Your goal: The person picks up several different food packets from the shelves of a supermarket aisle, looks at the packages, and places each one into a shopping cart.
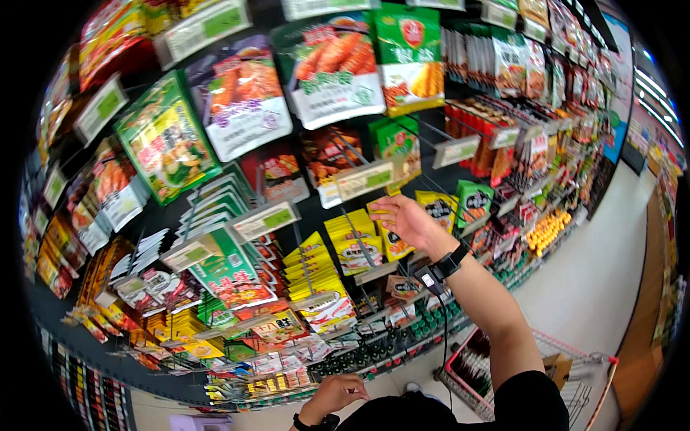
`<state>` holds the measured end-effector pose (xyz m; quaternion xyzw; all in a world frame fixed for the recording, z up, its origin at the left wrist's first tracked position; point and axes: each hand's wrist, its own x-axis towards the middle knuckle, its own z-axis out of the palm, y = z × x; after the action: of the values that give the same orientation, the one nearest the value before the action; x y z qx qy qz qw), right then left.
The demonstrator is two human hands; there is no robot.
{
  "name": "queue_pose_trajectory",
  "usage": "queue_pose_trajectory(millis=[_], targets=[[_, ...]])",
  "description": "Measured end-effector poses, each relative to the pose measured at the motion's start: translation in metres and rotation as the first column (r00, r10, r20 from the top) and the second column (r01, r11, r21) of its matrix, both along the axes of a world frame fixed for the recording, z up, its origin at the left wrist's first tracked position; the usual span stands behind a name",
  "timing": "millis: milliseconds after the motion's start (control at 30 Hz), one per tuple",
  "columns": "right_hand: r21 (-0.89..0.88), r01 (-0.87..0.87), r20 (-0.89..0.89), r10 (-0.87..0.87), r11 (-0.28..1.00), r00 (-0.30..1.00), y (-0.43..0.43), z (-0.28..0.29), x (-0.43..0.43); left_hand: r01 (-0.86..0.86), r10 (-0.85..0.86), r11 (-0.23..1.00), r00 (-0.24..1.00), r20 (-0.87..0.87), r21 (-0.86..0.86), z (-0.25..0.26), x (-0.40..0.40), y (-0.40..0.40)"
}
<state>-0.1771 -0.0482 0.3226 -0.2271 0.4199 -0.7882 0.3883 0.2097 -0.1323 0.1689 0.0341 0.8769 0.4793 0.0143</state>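
Note:
My right hand (401,222) reaches out at the hanging packets, fingers bent a little apart and nothing visible in them. Right behind it hang yellow seasoning packets (398,243) with dark round emblems. Just above the fingers is a green and yellow packet (401,148), below a shelf price tag (366,179). On the right wrist sits a black strap (450,262) with a small cabled device (428,280). My left hand (339,392) is low in front of my body, loosely curled and apart from the goods; no object shows in it.
Metal peg hooks (303,258) with price tags stick out from the dark rack. Large food pouches (339,70) hang higher up. At lower right stands a wire shopping cart (579,350) holding a cardboard box (558,372). A pale floor aisle (587,269) runs along the right.

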Motion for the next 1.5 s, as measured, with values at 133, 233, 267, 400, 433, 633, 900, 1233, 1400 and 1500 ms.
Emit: queue_pose_trajectory(millis=[133, 233, 267, 400, 433, 633, 900, 1233, 1400, 1500], targets=[[0.031, -0.078, 0.068, 0.076, 0.996, 0.995, -0.046, -0.017, -0.029, -0.033, 0.033, 0.999, 0.999, -0.033, -0.008, 0.003, 0.012, -0.003], [0.047, -0.084, 0.203, 0.073, 0.995, 0.976, -0.072, -0.021, -0.041, -0.1, 0.097, 0.994, 0.993, -0.072, -0.033, -0.008, 0.023, -0.006], [0.022, -0.034, 0.209, 0.029, 0.999, 0.977, -0.079, -0.021, -0.044, -0.114, 0.111, 0.993, 0.99, -0.083, -0.03, -0.009, 0.025, -0.007], [-0.068, -0.044, 0.239, 0.059, 0.997, 0.969, -0.089, -0.027, -0.043, -0.196, 0.183, 0.973, 0.977, -0.108, -0.12, -0.006, 0.043, -0.009], [-0.05, -0.035, 0.26, 0.047, 0.998, 0.964, -0.09, -0.025, -0.04, -0.215, 0.201, 0.969, 0.972, -0.12, -0.124, -0.004, 0.047, -0.01], [-0.048, 0.044, 0.203, -0.033, 0.998, 0.979, -0.079, -0.024, -0.046, -0.229, 0.215, 0.963, 0.971, -0.106, -0.145, -0.012, 0.056, -0.02], [-0.167, 0.085, 0.126, -0.064, 0.982, 0.99, -0.019, 0.025, 0.032, -0.105, 0.09, 0.984, 0.99, -0.108, -0.142, -0.015, 0.048, -0.035], [-0.163, 0.247, -0.011, -0.252, 0.955, 0.968, 0.065, 0.035, 0.118, 0.218, -0.257, 0.954, 0.948, -0.19, -0.207, -0.028, 0.011, -0.051], [-0.033, 0.473, -0.115, -0.473, 0.881, 0.873, 0.105, 0.024, 0.15, 0.288, -0.325, 0.94, 0.919, -0.223, -0.182, -0.037, 0.0, -0.046], [0.056, 0.549, -0.119, -0.541, 0.834, 0.833, 0.12, -0.004, 0.172, 0.242, -0.268, 0.963, 0.889, -0.373, -0.115, -0.049, -0.002, -0.04]])
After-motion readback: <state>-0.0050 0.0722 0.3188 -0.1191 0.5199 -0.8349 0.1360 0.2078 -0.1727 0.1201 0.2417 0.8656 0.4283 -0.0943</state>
